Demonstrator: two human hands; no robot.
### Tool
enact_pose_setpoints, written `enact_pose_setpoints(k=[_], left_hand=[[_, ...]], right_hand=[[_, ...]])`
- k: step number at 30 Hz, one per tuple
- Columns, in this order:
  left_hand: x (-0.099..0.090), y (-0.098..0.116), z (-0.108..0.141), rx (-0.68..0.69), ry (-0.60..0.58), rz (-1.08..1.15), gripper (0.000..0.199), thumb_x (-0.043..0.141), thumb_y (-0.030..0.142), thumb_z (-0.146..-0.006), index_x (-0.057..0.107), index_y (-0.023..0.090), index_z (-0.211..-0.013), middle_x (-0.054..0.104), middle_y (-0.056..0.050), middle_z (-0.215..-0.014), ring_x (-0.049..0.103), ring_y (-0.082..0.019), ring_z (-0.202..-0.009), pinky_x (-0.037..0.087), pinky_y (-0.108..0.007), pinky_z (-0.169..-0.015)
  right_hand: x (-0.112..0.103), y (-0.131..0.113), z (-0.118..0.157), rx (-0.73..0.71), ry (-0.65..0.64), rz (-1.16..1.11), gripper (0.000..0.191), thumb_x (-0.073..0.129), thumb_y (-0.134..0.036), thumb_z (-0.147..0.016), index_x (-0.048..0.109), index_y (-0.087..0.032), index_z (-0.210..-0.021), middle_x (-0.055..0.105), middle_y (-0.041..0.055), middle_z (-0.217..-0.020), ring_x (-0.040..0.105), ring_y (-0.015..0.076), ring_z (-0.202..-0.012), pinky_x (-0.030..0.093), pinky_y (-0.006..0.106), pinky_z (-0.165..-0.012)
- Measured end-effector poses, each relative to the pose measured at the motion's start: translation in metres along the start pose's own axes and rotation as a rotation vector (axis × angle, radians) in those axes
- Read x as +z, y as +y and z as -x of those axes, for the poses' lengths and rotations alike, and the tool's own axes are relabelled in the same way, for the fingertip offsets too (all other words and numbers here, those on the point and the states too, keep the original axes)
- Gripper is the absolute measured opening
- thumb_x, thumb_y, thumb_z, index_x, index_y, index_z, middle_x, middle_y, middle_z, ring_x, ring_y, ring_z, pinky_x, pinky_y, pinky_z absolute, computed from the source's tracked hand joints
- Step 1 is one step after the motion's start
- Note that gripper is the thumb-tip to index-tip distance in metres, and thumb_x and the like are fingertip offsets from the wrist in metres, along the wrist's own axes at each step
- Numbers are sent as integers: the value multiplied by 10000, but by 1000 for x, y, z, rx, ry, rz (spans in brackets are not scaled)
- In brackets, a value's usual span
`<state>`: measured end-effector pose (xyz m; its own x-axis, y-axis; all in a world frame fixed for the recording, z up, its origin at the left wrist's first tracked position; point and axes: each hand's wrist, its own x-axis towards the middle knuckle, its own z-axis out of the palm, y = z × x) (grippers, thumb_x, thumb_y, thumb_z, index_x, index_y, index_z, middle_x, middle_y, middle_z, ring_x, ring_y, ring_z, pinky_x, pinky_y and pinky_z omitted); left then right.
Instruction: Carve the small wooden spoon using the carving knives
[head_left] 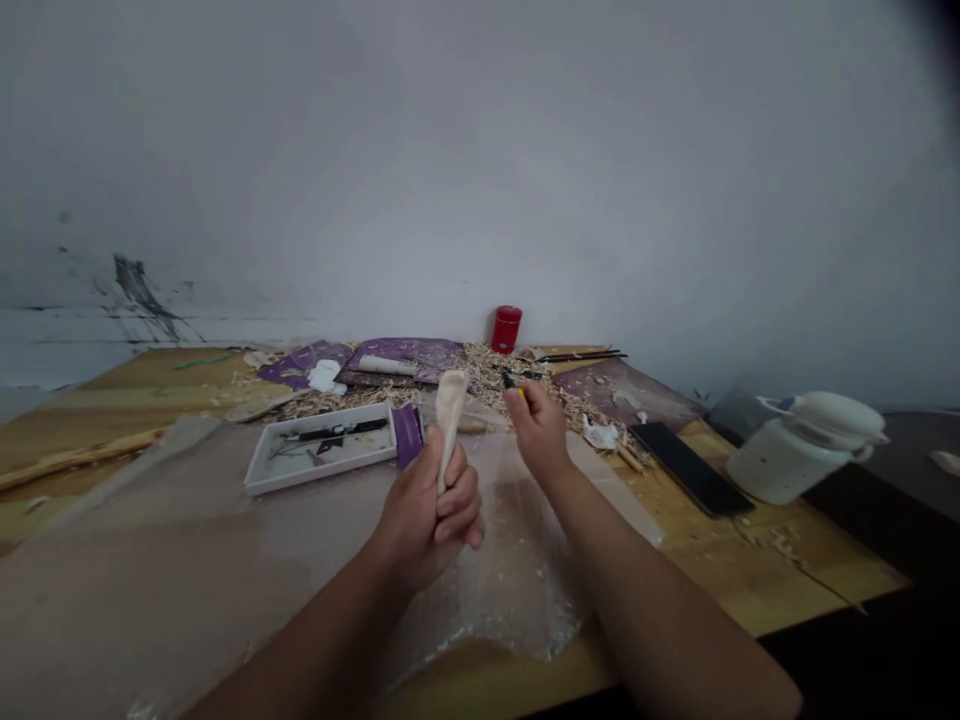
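Note:
My left hand [431, 510] is closed around the lower part of a pale carved wooden piece [451, 400]. The piece stands nearly upright, its rounded, wider end above my fingers. To the right and a little farther off, my right hand [538, 430] grips a slim black-and-yellow tool [510, 382]. Only the tool's dark end and a bit of yellow show, so its exact kind is unclear. The tool and the wooden piece are apart. Under both hands lies a clear plastic sheet [315, 560].
A white tray [322, 484] with small tools sits left of my hands. Wood shavings [480, 360] lie heaped toward the wall, near a red canister [507, 330]. On the right are a black phone [690, 470] and a white lidded jug [780, 460].

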<state>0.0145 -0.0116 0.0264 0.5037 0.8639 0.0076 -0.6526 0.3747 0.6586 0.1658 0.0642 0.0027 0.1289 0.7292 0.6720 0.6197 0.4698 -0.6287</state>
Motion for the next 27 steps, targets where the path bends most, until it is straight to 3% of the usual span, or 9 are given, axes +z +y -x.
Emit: enact_pose_setpoints(k=[6,11,19,27], left_hand=[[-7,2,-5,49,79,-108,388,333,487,-794,337,178,-561,255,96,-343,201,-38,-257,399,-226,-378],[-15,-2,-8,100,151,-180,389,349,503,-780,342,178,-567,265,100,-338,202,-37,-263,399,-236,-396],[-6,-5,-7,127,188,-129,423,347,519,-773,320,177,-524,227,95,-326,173,-37,-260,333,-207,-344],[-1,-2,-4,78,152,2,398,317,417,-824,322,168,-514,239,87,-319,180,-36,-236,305,-193,-324]], right_hand=[[4,-21,16,-252,-216,205,362,371,-501,-798,533,-178,-778,509,0,-617,454,120,-573,299,220,-549],[3,-27,17,-340,-295,306,404,351,-525,-803,536,-170,-751,529,15,-634,487,129,-636,291,220,-577],[5,-25,19,-346,-254,335,396,360,-526,-801,520,-170,-735,526,19,-642,482,134,-649,286,226,-596],[7,-24,16,-328,-192,329,391,369,-520,-802,519,-167,-728,530,23,-648,471,132,-637,282,227,-589]])
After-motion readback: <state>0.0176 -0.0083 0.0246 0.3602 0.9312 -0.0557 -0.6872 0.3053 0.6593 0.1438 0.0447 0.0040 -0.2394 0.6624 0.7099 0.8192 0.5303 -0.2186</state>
